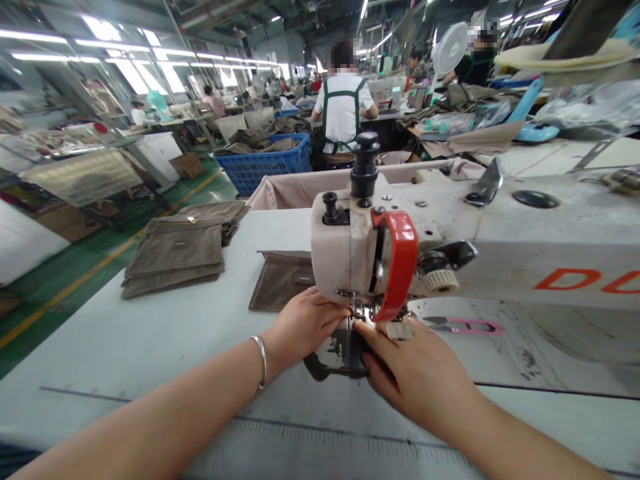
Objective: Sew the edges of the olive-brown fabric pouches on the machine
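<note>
A white sewing machine [340, 240] with an orange guard [400, 260] stands before me, both my hands close to its presser foot [361, 312]. My left hand [307, 323], a silver bangle at its wrist, has its fingers pressed together by the foot; what they hold is too small to tell. Opposite it, my right hand [415, 357] lies palm down, index finger stretched to the foot and thumb apart. Between them is a dark shiny surface [343, 350], its kind unclear. A brown fabric pouch [277, 280] with a small label lies behind my left hand, partly hidden by the machine head.
Several brown pouches [175, 257] are stacked at the table's far left. Thread snips [470, 325] with a pink handle lie under the machine arm. A ruler strip [320, 430] runs along the front. Beyond are a blue crate [270, 163] and a seated person [344, 110].
</note>
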`<action>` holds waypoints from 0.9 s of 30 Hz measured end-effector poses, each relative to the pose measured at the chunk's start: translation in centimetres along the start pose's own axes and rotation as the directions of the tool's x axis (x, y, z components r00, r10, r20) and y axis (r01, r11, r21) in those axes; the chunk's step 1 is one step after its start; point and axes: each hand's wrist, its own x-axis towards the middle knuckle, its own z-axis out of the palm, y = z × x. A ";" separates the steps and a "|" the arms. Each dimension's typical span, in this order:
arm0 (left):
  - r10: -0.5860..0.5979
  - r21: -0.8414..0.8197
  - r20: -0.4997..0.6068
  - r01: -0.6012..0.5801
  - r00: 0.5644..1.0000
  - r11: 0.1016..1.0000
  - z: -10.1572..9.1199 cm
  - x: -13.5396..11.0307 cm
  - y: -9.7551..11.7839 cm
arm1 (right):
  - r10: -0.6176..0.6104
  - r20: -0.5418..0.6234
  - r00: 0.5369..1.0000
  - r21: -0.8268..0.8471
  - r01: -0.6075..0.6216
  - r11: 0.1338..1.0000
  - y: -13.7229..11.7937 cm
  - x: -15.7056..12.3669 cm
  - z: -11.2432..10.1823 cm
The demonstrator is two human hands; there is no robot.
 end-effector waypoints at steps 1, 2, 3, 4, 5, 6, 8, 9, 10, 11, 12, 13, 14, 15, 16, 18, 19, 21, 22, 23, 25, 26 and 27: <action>-0.008 -0.006 -0.003 0.008 1.000 1.000 0.0 0.0 0.0 | 0.001 -0.002 1.000 -0.002 -0.001 1.000 0.0 0.0 0.0; -0.018 -0.010 -0.005 0.018 1.000 1.000 0.1 0.0 -0.1 | 0.002 -0.003 1.000 -0.004 -0.002 1.000 0.0 0.0 0.0; -0.028 -0.014 -0.006 0.028 1.000 1.000 0.1 0.0 -0.1 | 0.003 -0.004 1.000 -0.007 -0.003 1.000 0.0 0.0 0.0; -0.038 -0.017 -0.008 0.038 0.999 0.999 0.1 0.0 -0.2 | 0.004 -0.002 1.000 -0.012 -0.004 1.000 -0.1 0.0 0.0; -0.048 -0.023 -0.009 0.048 0.999 0.999 0.2 0.0 -0.2 | 0.003 0.002 1.000 -0.018 -0.003 1.000 -0.1 0.0 0.0; -0.055 -0.030 -0.009 0.055 0.998 0.998 0.2 0.0 -0.3 | 0.005 0.005 1.000 -0.024 -0.005 1.000 -0.1 0.0 0.0; -0.059 -0.047 -0.002 0.059 0.998 0.997 0.2 0.0 -0.4 | 0.004 0.006 1.000 -0.031 -0.004 1.000 -0.1 -0.1 0.0; -0.059 -0.054 0.007 0.059 0.998 0.997 0.1 0.0 -0.4 | 0.004 0.005 1.000 -0.031 -0.004 0.999 -0.1 -0.1 -0.1; -0.061 -0.051 0.022 0.062 0.998 0.997 -0.1 0.1 -0.2 | 0.005 0.001 1.000 -0.030 -0.005 1.000 -0.1 -0.1 -0.1; -0.070 -0.035 0.034 0.072 0.997 0.997 -0.3 0.2 0.0 | 0.007 -0.004 1.000 -0.026 -0.007 1.000 -0.1 -0.1 -0.1; -0.091 -0.005 0.046 0.091 0.995 0.996 -0.6 0.4 0.4 | 0.009 -0.008 1.000 -0.020 -0.009 1.000 -0.1 -0.1 -0.2; -0.118 0.033 0.065 0.116 0.991 0.993 -1.0 0.5 0.9 | 0.011 -0.013 1.000 -0.011 -0.012 1.000 -0.1 -0.1 -0.2; -0.145 0.074 0.094 0.139 0.985 0.988 -1.3 0.6 1.4 | 0.011 -0.021 1.000 0.002 -0.011 1.000 -0.1 -0.2 -0.2; -0.167 0.115 0.133 0.152 0.977 0.982 -1.7 0.8 2.0 | 0.006 -0.032 0.999 0.018 -0.006 1.000 0.0 -0.2 -0.2; -0.176 0.153 0.181 0.150 0.968 0.977 -2.0 0.8 2.6 | -0.001 -0.047 0.999 0.035 0.003 0.999 0.0 -0.3 -0.2; -0.159 0.208 0.290 0.100 0.944 0.973 -2.3 0.9 3.7 | -0.020 -0.082 0.996 0.060 0.025 0.998 0.1 -0.5 -0.2; -0.146 0.229 0.330 0.071 0.932 0.971 -2.4 0.8 4.1 | -0.029 -0.097 0.995 0.066 0.035 0.997 0.1 -0.6 -0.1; -0.142 0.264 0.359 0.046 0.923 0.963 -2.3 0.7 4.8 | -0.043 -0.115 0.992 0.075 0.052 0.996 0.1 -0.7 -0.1; -0.152 0.273 0.353 0.054 0.923 0.961 -2.2 0.7 5.1 | -0.047 -0.114 0.992 0.082 0.056 0.995 0.1 -0.7 -0.1; -0.167 0.275 0.340 0.073 0.926 0.959 -2.2 0.6 5.3 | -0.051 -0.112 0.992 0.091 0.061 0.994 0.0 -0.7 0.0; -0.196 0.264 0.310 0.114 0.930 0.958 -2.4 0.7 5.7 | -0.054 -0.096 0.994 0.106 0.064 0.992 -0.1 -0.7 0.0; -0.199 0.248 0.302 0.125 0.932 0.961 -2.5 0.8 5.8 | -0.057 -0.084 0.995 0.111 0.066 0.992 -0.2 -0.6 0.1; -0.200 0.226 0.302 0.134 0.932 0.965 -2.7 0.9 5.8 | -0.063 -0.073 0.995 0.112 0.071 0.991 -0.2 -0.6 0.1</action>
